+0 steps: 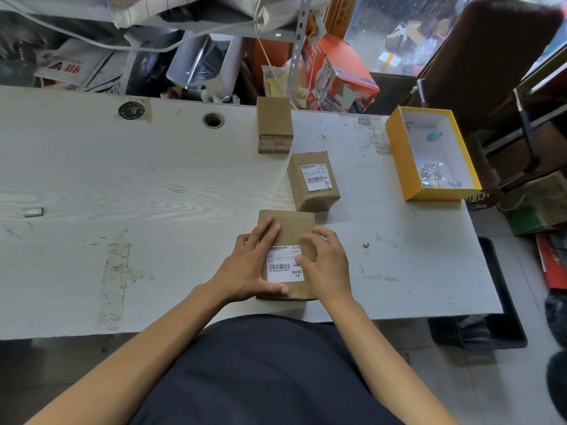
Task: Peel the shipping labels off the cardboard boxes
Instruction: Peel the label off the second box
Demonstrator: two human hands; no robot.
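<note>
Nearest to us, at the near edge of the counter (153,179), lies the closest cardboard box (288,231), flat, with its shipping label (283,265) facing up. Our left hand (248,268) rests on the box's left side, fingers straight and spread over the cardboard, thumb lying along the near edge just below the label; this grip is wide and flat, pressing rather than clasping. Our right hand (326,262) sits on the right side with fingers curled, fingertips at the label's right edge. It covers that edge, so we cannot tell whether it pinches the label or only touches it. The label's right column of print is partly hidden beneath those fingers.

Farther off and slightly right sits a second box (313,182), its own label (316,177) on top, with one corner looking lifted, though this is hard to judge. Beyond it, near the counter's far edge, stands a third box (274,124); only a reddish mark shows on its near face, too blurred to read. To the right, an open yellow box (399,157) holds small crumpled scraps we cannot identify. At far left a small grey object (33,211) lies alone.
</note>
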